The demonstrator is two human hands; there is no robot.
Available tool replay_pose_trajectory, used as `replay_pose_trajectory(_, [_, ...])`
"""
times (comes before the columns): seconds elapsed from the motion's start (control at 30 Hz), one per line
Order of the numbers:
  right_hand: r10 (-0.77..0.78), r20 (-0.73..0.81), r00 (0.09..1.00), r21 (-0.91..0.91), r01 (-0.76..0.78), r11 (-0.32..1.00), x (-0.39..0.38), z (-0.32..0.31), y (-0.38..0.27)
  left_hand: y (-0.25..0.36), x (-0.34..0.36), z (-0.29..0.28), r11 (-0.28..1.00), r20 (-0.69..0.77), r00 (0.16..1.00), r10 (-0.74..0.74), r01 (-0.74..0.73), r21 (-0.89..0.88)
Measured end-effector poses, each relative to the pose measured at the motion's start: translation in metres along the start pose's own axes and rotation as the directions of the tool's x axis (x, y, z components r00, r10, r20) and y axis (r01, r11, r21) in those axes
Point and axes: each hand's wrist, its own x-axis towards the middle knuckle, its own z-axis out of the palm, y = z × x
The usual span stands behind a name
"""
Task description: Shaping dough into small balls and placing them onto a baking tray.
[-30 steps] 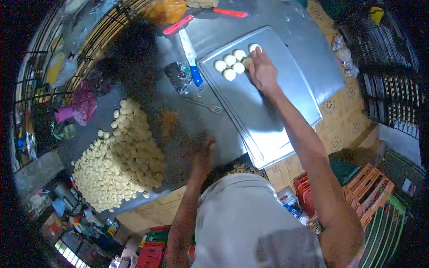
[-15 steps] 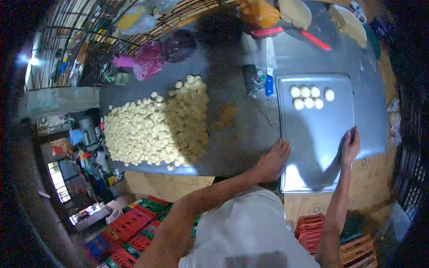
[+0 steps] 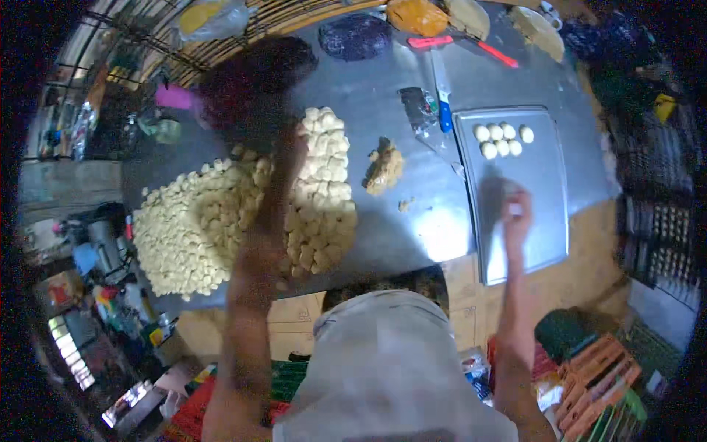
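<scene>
Pale dough pieces [image 3: 243,221] under the blurred left hand [image 3: 283,158]; grip unreadable.
Right hand [image 3: 515,210] pinches a dough ball [image 3: 513,208] over the metal tray [image 3: 541,243], at 3 o'clock.

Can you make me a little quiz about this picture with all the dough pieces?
1. True or false: the metal tray is packed full of dough balls.
2. Which hand reaches over the big pile of dough pieces? A) left hand B) right hand
3. Fill in: the knife beside the tray has a ____ handle.

Key:
1. False. Only a few balls sit at its far end.
2. A. The left hand is blurred over the pile; the right hand is over the tray.
3. Blue.
</scene>
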Motion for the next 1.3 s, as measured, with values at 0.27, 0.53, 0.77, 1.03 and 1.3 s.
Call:
replay_pose_trajectory(0.27, [-0.476,0.325,0.818,-0.188,0.549,0.815,-0.075,0.162,-0.131,0.045,0.018,-0.079,0.768,0.7,0.647,-0.303,0.601,-0.223])
replay_pose_trajectory(0.53, [-0.554,0.404,0.728,-0.323,0.68,0.658,-0.055,0.227,-0.104,0.122,-0.073,-0.199,0.403,0.809,0.58,-0.094,0.765,-0.502])
replay_pose_trajectory(0.77, [-0.201,0.676,0.709,-0.451,0.613,0.649,-0.048,0.212,-0.114,0.179,-0.09,-0.232,0.613,0.885,0.434,-0.171,0.75,-0.249])
replay_pose_trajectory(1.03, [0.268,0.769,0.58,0.174,-0.595,0.785,-0.037,0.152,-0.125,0.205,-0.116,-0.148,0.752,0.883,0.269,-0.385,0.646,0.131])
replay_pose_trajectory(1.3, [-0.157,0.461,0.873,0.422,-0.06,0.905,-0.078,0.152,-0.099,0.21,-0.122,-0.13,0.085,0.937,0.157,-0.311,0.987,-0.137])
